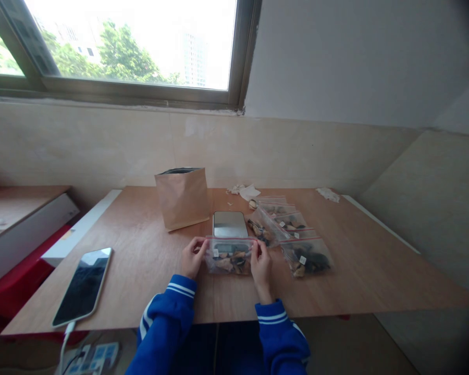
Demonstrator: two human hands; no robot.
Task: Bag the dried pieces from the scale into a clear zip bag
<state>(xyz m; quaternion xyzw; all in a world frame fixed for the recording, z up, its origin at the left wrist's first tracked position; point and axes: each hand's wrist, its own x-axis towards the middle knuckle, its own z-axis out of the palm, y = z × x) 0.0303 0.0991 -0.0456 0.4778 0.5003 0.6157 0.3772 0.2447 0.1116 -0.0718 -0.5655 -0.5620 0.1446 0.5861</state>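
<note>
A clear zip bag (230, 263) with brown dried pieces and a small white label lies near the table's front edge, its red-lined top edge facing away from me. My left hand (192, 257) pinches the top left corner of this bag. At its top right corner, my right hand (261, 264) has its fingers closed on the bag too. Just behind the bag is a flat scale (230, 224) with a silvery top. An upright brown paper bag (183, 200), open at the top, stands behind my left hand.
Several filled zip bags (307, 256) lie overlapping to the right. Paper scraps (250, 191) are at the back, another scrap (328, 195) at the back right. A phone (84, 286) with a white cable lies at the left of the wooden table (359, 271).
</note>
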